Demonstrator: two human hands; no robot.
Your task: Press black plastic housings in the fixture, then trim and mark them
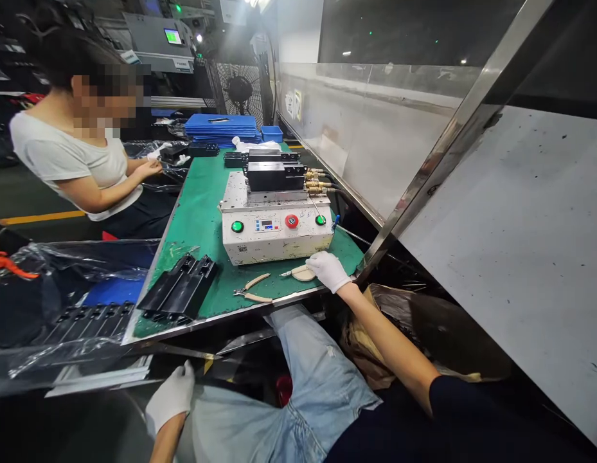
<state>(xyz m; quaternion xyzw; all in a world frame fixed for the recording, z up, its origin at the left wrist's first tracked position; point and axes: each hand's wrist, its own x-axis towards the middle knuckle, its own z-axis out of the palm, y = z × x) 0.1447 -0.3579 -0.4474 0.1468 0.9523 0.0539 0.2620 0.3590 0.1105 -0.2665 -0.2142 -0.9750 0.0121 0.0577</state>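
Observation:
My right hand (pixel 328 270), in a white glove, rests on the near right edge of the green mat (pixel 202 212), fingers curled over a pale roll of tape (pixel 302 274) with a thin tool beside it. My left hand (pixel 171 397), also gloved, hangs below the table edge near my jeans, fingers loosely bent, nothing visible in it. A white machine (pixel 274 235) with green buttons and a red knob stands just behind my right hand. Small cutters (pixel 252 290) with cream handles lie on the mat in front of it.
Black plastic parts (pixel 178 289) lie stacked at the mat's near left, more in plastic bags (pixel 62 308) further left. A person in a white shirt (pixel 71 161) works at the far left. Blue trays (pixel 223 127) sit at the back. A slanted steel panel (pixel 520 257) bounds the right.

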